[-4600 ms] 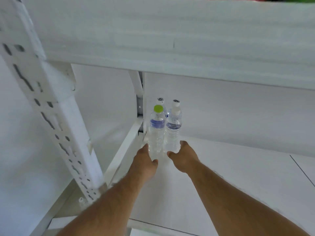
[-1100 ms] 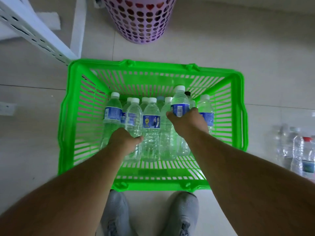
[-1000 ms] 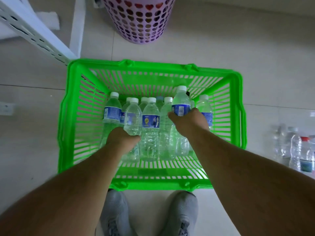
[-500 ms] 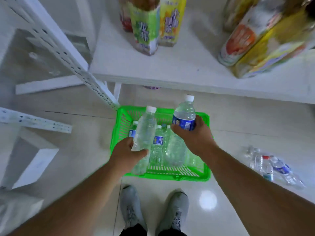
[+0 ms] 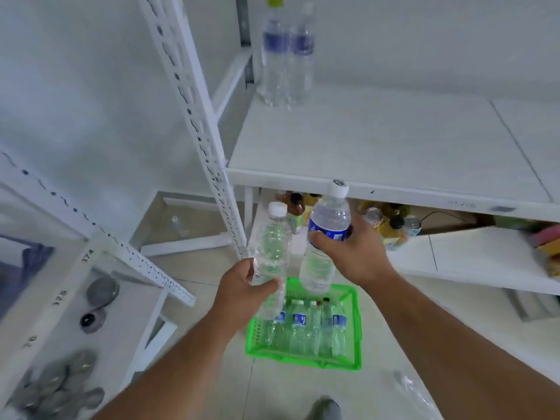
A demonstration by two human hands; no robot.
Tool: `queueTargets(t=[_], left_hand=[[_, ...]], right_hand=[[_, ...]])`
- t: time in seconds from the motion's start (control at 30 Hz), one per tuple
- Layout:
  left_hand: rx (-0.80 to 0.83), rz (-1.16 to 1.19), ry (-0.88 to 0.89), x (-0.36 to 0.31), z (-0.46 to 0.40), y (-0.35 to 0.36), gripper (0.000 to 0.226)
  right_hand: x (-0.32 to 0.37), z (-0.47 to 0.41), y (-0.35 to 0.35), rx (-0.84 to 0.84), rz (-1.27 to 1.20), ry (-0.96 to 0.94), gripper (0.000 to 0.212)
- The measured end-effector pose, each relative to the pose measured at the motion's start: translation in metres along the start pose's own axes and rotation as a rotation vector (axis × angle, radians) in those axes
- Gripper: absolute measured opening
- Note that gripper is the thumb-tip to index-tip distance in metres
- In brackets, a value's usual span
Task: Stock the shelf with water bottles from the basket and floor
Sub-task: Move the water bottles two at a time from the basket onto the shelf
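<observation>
My left hand [image 5: 242, 291] grips a clear unlabelled water bottle [image 5: 269, 253] with a white cap. My right hand [image 5: 353, 253] grips a blue-labelled water bottle [image 5: 325, 237], also white-capped. Both bottles are upright, lifted in front of the white shelf [image 5: 378, 147] and just below its front edge. Two water bottles [image 5: 286, 53] stand at the shelf's back left corner. Below my hands, the green basket [image 5: 357, 338] sits on the floor with several bottles upright inside.
A perforated white upright [image 5: 194, 116] runs beside the shelf's left end. A lower shelf [image 5: 454, 256] carries drink bottles and cans. Another white rack [image 5: 75, 298] at left holds round metal lids. A clear bottle [image 5: 409, 389] lies on the floor near my shoe.
Both hands have lifted their bottles out of the basket and up toward the shelf's front edge. My view has risen from the basket to the shelf.
</observation>
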State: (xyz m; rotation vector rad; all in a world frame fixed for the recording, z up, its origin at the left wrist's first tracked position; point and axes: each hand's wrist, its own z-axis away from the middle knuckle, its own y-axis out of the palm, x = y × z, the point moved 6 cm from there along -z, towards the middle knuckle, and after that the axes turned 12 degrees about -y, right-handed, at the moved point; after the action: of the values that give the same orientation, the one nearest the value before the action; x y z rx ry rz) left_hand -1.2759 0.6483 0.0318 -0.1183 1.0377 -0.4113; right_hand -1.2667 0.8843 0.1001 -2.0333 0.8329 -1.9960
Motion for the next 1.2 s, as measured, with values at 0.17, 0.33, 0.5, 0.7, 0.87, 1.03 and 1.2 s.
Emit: queueTargets(t=[0.17,0.33,0.5,0.7,0.87,1.03,1.2], left_hand=[[-0.012,0.046,0.088,-0.057,0.05,-0.05,0.03],[-0.027,0.067,0.208,-0.111,0.08,-0.085,0.03],[-0.043,0.08,0.265,-0.155,0.08,-0.098,0.034],[-0.079,0.056,0.233,-0.192,0.04,-0.093,0.048],[-0.126,0.041,0.233,-0.224,-0.007,-0.076,0.043],[-0.149,0.045,0.227,-0.251,-0.055,-0.06,0.04],[-0.176,0.078,0.208,-0.269,-0.11,-0.053,0.041]], right_hand=[[0.099,0.012,-0.03,-0.055,-0.01,-0.08,0.05],[0.176,0.017,-0.053,-0.151,-0.003,-0.144,0.058],[0.212,0.003,-0.072,-0.211,-0.003,-0.163,0.051],[0.211,-0.045,-0.085,-0.197,0.007,-0.168,0.04],[0.189,-0.105,-0.089,-0.145,0.015,-0.177,0.038],[0.157,-0.168,-0.087,-0.117,-0.023,-0.151,0.053],[0.135,-0.228,-0.077,-0.102,-0.08,-0.127,0.052]])
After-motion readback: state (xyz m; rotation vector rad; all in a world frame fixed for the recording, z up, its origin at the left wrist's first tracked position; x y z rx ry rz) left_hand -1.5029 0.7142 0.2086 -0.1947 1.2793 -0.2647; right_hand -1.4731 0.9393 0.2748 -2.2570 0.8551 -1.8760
